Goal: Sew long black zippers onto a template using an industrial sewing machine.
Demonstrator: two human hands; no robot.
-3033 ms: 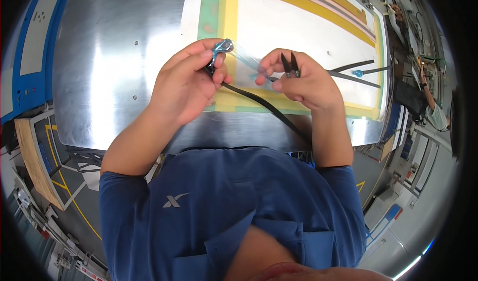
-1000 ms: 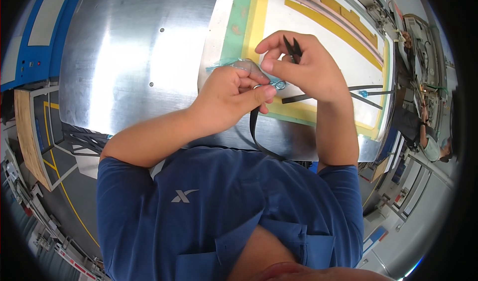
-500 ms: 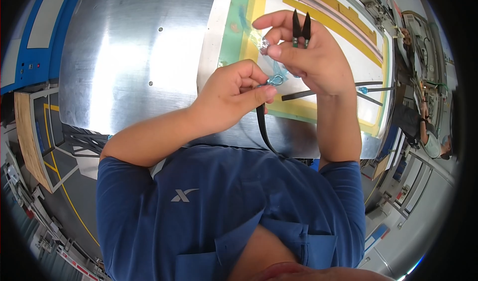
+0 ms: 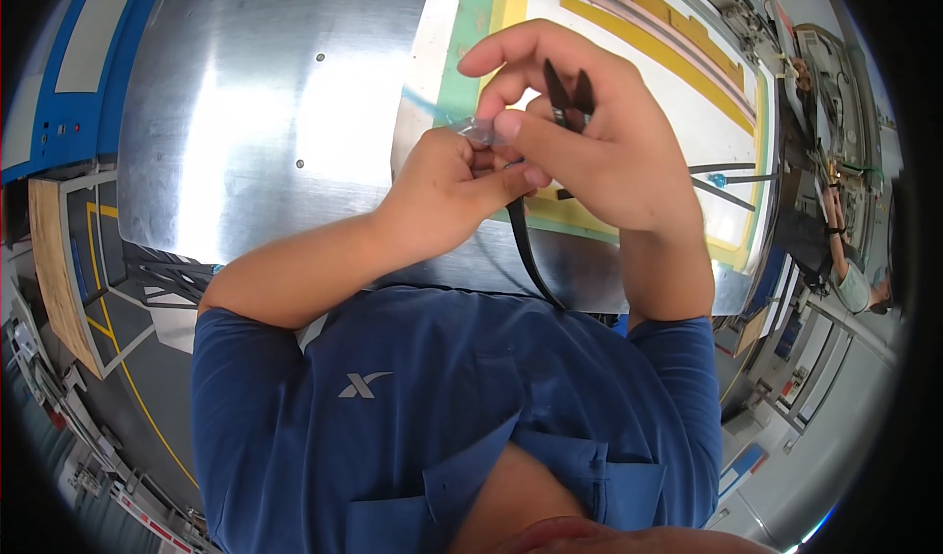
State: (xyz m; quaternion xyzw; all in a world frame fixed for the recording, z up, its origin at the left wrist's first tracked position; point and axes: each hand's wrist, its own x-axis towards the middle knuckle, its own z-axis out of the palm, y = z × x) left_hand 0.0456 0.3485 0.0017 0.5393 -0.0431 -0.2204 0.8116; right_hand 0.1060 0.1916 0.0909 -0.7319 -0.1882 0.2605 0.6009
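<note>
My left hand (image 4: 422, 186) is closed, its thumb and fingers pinching the upper end of a narrow black strap (image 4: 526, 254), which hangs down toward my shirt. Against it sits my right hand (image 4: 619, 146), thumb and fingertips closed on crinkled clear plastic film (image 4: 475, 130) with a bluish tail reaching left. Small black-bladed thread snips (image 4: 568, 97) are also kept in the right hand, blades pointing up between the fingers. The metal fitting at the strap's end is hidden behind my fingers.
Under my hands lies a white board (image 4: 688, 92) edged with yellow and green tape. To its right rest more black straps (image 4: 744, 178), one with a blue-wrapped piece (image 4: 718, 181). A shiny metal tabletop (image 4: 246, 112) spans the left. A person (image 4: 850, 274) is at far right.
My right hand has moved down and left to meet my left hand, bringing the film and snips along. The fitting on the strap, visible before, is now covered.
</note>
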